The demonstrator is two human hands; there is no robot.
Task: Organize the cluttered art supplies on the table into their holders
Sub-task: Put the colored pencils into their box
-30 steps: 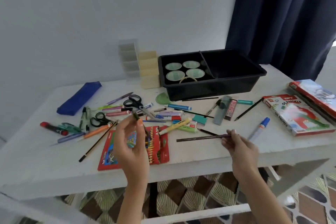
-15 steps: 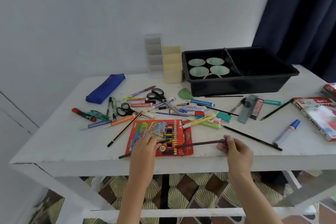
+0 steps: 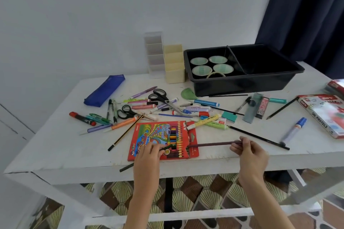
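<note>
– Left hand pinches a dark green pencil, its tip at the colour pencil box, which lies by the near edge of the table.
– And the right hand pinches a purple pencil, aimed there too.
– Pushing both in together could jam the opening, or shove the box off the edge.

The white painted surface looks matt and slightly rough, the black tray is glossy plastic, the red pencil box glossy printed card, the blue pouch cloth.
</note>
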